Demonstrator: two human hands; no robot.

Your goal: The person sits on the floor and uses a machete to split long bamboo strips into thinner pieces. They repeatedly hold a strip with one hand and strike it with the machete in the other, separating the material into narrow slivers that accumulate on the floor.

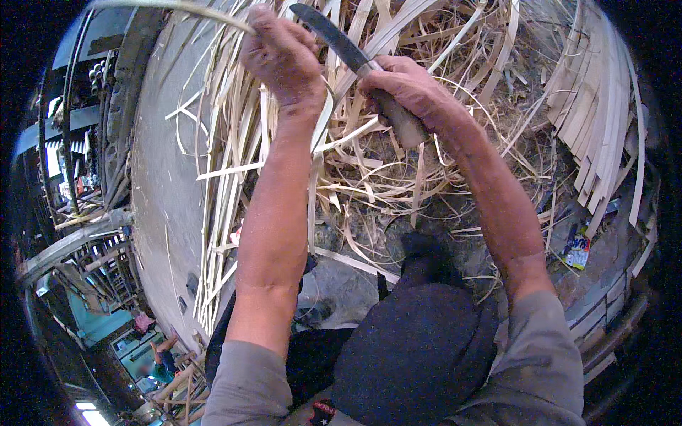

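**splitfan:** ok so what's going on with the hands here, where's everything sitting relative to the knife?

**canework_guy:** The knife (348,53) is the thing to watch. The right hand (405,89) is wrapping tight around its dark wooden handle, fist fully closed, and the blade is pointing up and to the left from that fist, so the long axis is running diagonally, tip toward the top of the view. The left hand (280,57) is sitting just left of the blade, fingers clenching a pale thin strip (181,8) that's arcing away from the knife toward the upper left.

**splitfan:** so the strip is on the blade or not?

**canework_guy:** Can't tell for sure, the left fist is covering the spot where they'd meet. The blade tip is poking up just beside those knuckles, so they're looking very close at least. The left hand is clearly the nearer one to the strip; the right is only gripping the handle.

**splitfan:** and the rest of it?

**canework_guy:** Below and behind the knife there's a big heap of strips (369,163) lying tangled on the ground. Off to the right of the knife, wider flat slats (597,106) are stacking up in a fan. Person's dark-clad knee (419,348) is sitting well below the knife.
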